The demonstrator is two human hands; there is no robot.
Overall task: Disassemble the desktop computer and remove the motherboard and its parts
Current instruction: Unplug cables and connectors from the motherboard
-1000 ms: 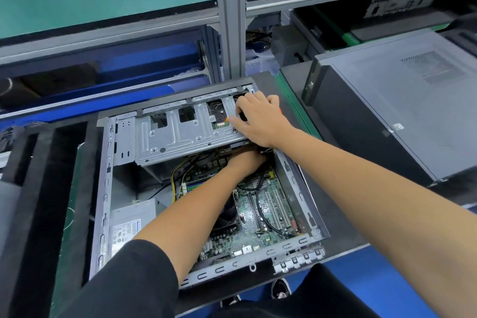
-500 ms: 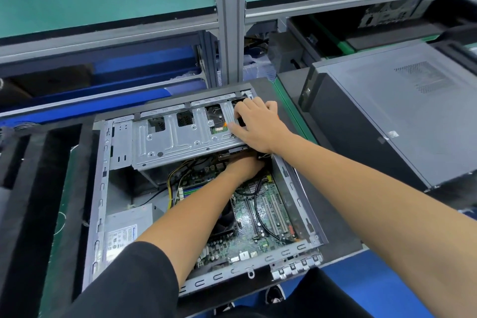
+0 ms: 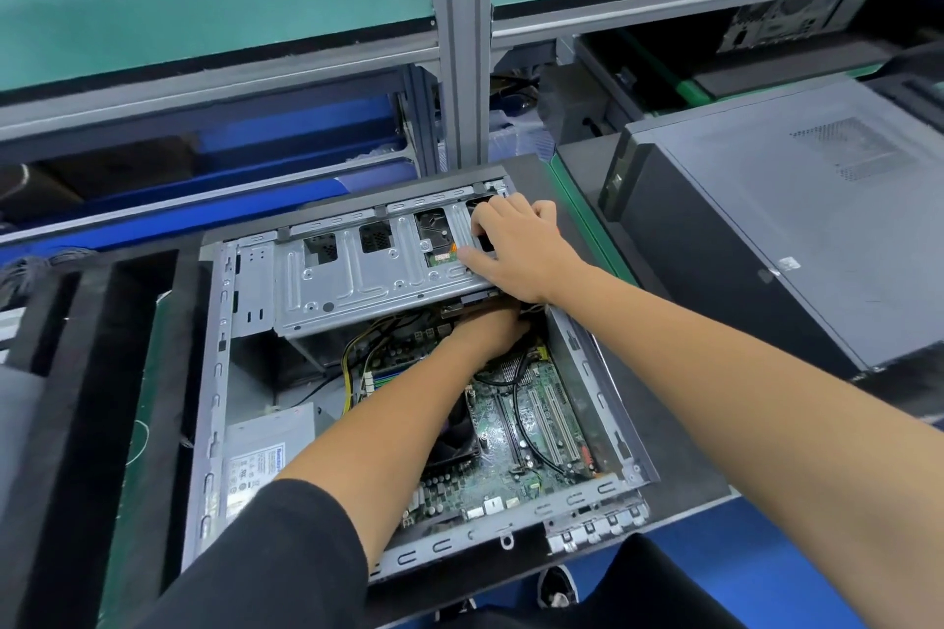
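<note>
An open desktop case lies flat in front of me. Its green motherboard fills the right half, with black cables over it. A grey metal drive cage spans the far end. My right hand lies on the cage's right end, with its fingers curled into a cut-out and the thumb along the cage's near edge. My left hand reaches under the cage's right end; its fingers are hidden beneath the metal.
A silver power supply sits in the case's near left corner. A closed black computer case lies to the right. Black foam blocks stand to the left. A grey frame post rises behind the case.
Both hands stay at the cage's right end. The right hand's fingers have curled further into the cut-out. The view has shifted slightly.
</note>
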